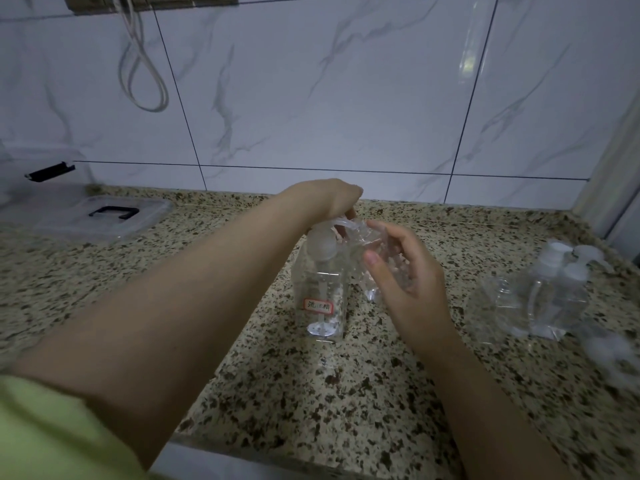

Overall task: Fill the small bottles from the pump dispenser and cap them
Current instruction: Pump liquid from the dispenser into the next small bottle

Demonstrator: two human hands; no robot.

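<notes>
While left grip (332,202) presses pump dispenser (323,289), right grip (405,271) clasps small bottle (372,261) near spare bottles (543,296).

Clear plastic pump dispenser (323,289), speckled polished granite counter (311,393), glossy marble-look tiles (329,98)

Left hand (325,199) bent downward at wrist, right hand (401,271) curled, thumb out

Speckled granite counter (311,393), pump dispenser (322,296), clear bottles in bag (540,299), plastic lid (104,216)
</notes>
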